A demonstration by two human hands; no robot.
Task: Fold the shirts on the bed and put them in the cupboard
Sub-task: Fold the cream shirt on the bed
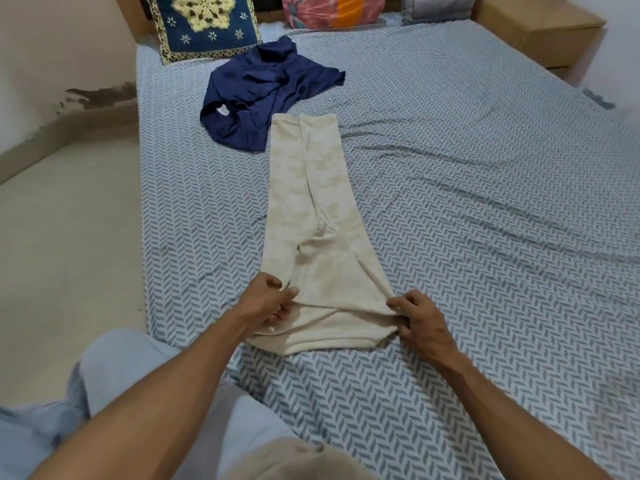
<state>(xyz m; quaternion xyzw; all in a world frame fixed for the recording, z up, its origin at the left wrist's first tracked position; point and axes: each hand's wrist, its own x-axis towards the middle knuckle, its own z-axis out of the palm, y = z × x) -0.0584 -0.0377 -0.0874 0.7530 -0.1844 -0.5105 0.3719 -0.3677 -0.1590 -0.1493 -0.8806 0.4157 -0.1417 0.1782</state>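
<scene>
A cream shirt point(311, 209) lies on the bed point(485, 202), folded lengthwise into a long narrow strip that runs away from me. My left hand point(268, 297) pinches its near left corner. My right hand point(417, 315) pinches the near right corner. The near end of the strip is turned over on itself between my hands. A crumpled navy blue shirt point(263, 91) lies unfolded beyond the cream one, near the pillows. No cupboard is in view.
A patterned blue-and-yellow cushion point(204, 22), a pink-orange pillow point(332, 8) and a grey pillow point(436, 6) line the head of the bed. A wooden bedside unit point(540, 29) stands at the back right. Bare floor point(69, 237) lies left of the bed.
</scene>
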